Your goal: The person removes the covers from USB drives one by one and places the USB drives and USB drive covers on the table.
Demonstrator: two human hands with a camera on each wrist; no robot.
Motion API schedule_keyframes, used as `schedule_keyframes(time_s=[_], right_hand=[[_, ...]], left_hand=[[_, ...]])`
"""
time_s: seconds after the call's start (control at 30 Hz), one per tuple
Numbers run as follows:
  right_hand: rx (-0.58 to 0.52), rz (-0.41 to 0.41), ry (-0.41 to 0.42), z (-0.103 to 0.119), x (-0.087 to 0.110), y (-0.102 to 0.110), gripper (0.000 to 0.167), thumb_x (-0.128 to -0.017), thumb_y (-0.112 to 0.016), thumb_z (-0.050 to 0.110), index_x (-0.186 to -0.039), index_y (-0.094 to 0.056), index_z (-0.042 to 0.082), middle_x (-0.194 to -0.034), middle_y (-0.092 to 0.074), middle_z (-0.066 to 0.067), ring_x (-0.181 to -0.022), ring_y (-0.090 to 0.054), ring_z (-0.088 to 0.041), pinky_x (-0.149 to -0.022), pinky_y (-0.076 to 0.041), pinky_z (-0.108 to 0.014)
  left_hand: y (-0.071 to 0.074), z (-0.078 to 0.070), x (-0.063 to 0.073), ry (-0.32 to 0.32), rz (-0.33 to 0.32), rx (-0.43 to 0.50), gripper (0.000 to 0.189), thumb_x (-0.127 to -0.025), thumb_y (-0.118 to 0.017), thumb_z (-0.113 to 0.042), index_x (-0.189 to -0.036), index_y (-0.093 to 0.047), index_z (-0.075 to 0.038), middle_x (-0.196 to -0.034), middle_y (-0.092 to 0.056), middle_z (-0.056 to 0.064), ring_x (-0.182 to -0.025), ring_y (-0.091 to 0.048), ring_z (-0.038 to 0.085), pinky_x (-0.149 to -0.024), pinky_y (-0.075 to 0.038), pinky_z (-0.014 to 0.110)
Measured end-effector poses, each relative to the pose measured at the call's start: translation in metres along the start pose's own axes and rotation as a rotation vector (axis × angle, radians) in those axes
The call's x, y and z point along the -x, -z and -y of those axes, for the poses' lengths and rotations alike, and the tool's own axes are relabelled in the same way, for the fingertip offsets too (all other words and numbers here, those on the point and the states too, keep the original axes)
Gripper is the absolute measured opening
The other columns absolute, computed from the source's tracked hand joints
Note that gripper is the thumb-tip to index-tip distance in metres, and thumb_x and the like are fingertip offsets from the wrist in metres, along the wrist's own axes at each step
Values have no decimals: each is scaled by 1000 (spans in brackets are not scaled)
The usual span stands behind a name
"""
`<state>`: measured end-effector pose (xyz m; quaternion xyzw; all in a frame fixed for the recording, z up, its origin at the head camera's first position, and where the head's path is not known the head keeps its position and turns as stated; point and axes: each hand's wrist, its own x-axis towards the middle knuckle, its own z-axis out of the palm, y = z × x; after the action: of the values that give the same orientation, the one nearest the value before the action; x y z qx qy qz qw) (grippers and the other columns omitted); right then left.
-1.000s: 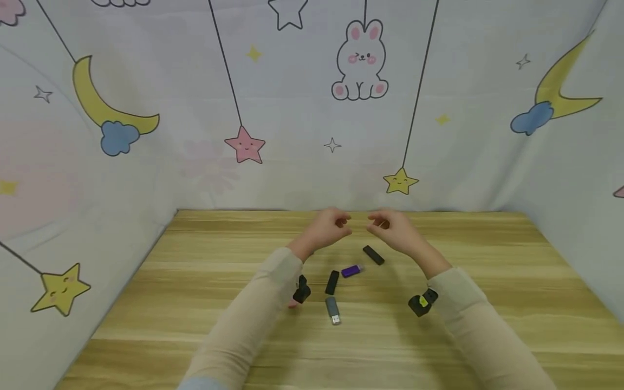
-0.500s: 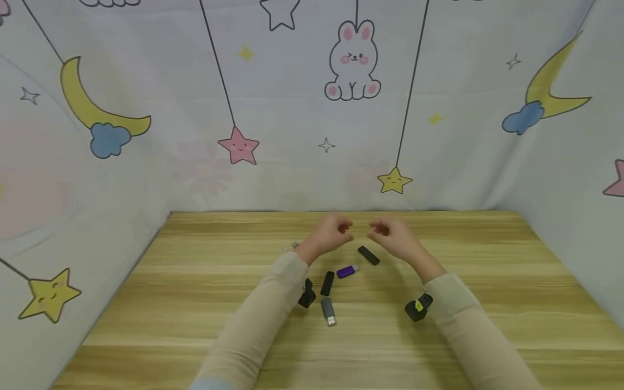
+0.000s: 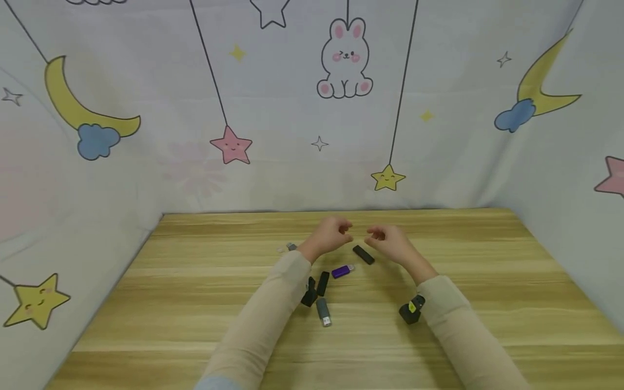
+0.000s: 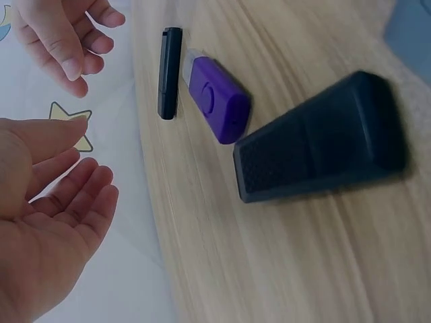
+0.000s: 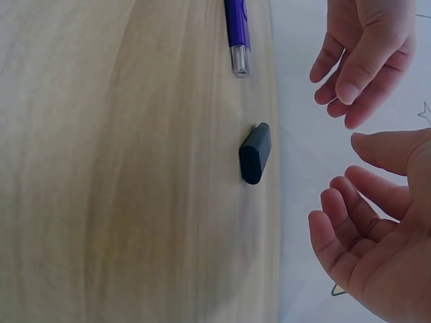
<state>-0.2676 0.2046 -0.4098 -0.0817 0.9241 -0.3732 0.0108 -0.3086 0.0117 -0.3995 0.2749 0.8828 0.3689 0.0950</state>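
Observation:
My left hand (image 3: 331, 235) hovers above the far middle of the table, its fingers loosely curved around nothing. Facing it across a small gap is my right hand (image 3: 390, 242), likewise relaxed and holding nothing. Below the two hands lies a black stick (image 3: 363, 254), closest to the right one. A purple USB flash drive (image 3: 343, 271) with its plug showing rests nearer to me. Next to that is another black stick (image 3: 323, 284), seen large in the left wrist view. A grey USB flash drive (image 3: 324, 312) lies nearest, its metal plug pointing toward me.
Partly behind the left forearm, a small grey item (image 3: 291, 246) lies beside a tiny pale piece (image 3: 280, 250). Black wrist cameras (image 3: 410, 311) hang under both sleeves. A white printed curtain (image 3: 273, 184) borders the wooden table (image 3: 439, 346) at the back and sides.
The view has turned slightly to the right, so the scene shifts left. Both hands have come down a little, and the grey item shows beyond the left forearm. The drives lie where they were.

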Motion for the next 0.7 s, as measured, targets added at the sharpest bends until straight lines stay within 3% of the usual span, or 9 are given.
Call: schedule_keyframes(time_s=[0.7], right_hand=[[12, 46, -1, -5, -3, -8, 36, -93, -61, 15, -120, -61, -8, -98, -66, -18, -96, -62, -32, -83, -51, -42]], left_hand=[[-14, 0, -16, 5, 32, -19, 35, -89, -63, -6, -122, -62, 5, -119, -63, 17, -110, -58, 28, -92, -49, 37]])
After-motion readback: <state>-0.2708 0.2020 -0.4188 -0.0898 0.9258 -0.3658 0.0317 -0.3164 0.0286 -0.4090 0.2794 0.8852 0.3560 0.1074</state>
